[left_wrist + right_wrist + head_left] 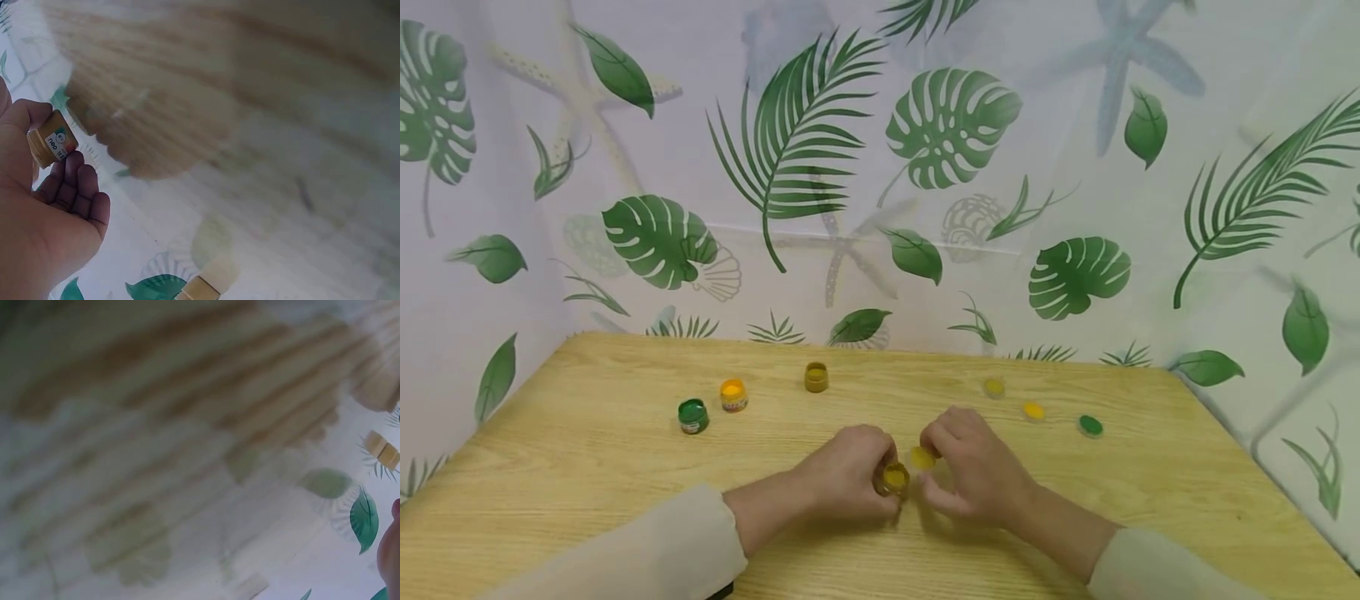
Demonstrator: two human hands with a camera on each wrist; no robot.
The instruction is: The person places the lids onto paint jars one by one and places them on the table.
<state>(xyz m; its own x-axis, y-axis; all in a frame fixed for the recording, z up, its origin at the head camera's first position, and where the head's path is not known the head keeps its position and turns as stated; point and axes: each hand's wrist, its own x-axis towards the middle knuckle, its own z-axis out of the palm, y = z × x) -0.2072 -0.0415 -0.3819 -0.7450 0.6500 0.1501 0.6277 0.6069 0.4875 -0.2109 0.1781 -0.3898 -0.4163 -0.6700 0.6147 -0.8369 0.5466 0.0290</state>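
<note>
Near the front middle of the table, my left hand [850, 473] grips a small ochre paint jar [896, 478] whose top is uncovered. Its label faces the camera in the left wrist view, where thumb and fingers hold the jar [56, 139] from both sides. Just to the right, my right hand [976, 471] pinches a round yellowish lid [922, 457] between thumb and fingers. Lid and jar are a small gap apart. Only a sliver of the right hand [391, 556] shows at the edge of the right wrist view, so the lid is hidden there.
Uncovered jars of green [693, 417], orange-yellow [733, 397] and ochre [816, 378] paint stand at the back left. An ochre lid [994, 387], a yellow lid [1033, 411] and a green lid [1091, 426] lie at the right. A leaf-patterned cloth [850, 275] hangs behind the wooden table [587, 467].
</note>
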